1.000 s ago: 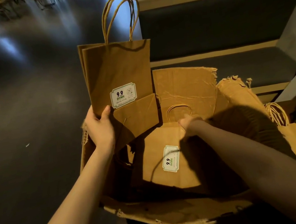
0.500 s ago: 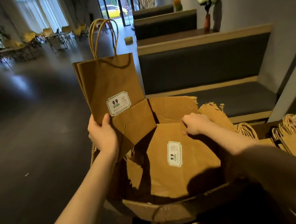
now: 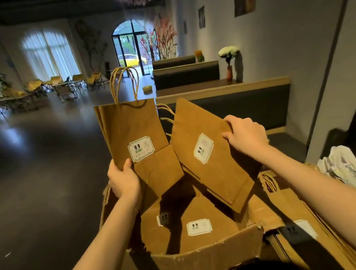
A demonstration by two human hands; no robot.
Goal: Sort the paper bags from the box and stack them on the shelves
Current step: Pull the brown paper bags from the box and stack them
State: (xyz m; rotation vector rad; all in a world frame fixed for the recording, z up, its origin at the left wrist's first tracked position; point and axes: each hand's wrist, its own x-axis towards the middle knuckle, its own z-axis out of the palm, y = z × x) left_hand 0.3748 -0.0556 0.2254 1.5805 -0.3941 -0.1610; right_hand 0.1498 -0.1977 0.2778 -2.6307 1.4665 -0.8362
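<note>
Above the open box (image 3: pixel 206 261), the left hand (image 3: pixel 123 180) pinches an upright bag (image 3: pixel 131 128) while the right hand (image 3: pixel 246 135) grips a tilted bag (image 3: pixel 211 160) beside it, whose loose corner hold could let it slip back down.

Both bare forearms extend forward. Left hand (image 3: pixel 124 182) raised, thumb up, fingers curled in a grip. Right hand (image 3: pixel 245 134) raised, knuckles up, fingers pinching.

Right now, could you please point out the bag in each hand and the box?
Left bag (image 3: pixel 129 128), head view, upper front panel.
Right bag (image 3: pixel 223 174), head view, lower front panel.
Box (image 3: pixel 206 261), head view, near wall.
</note>
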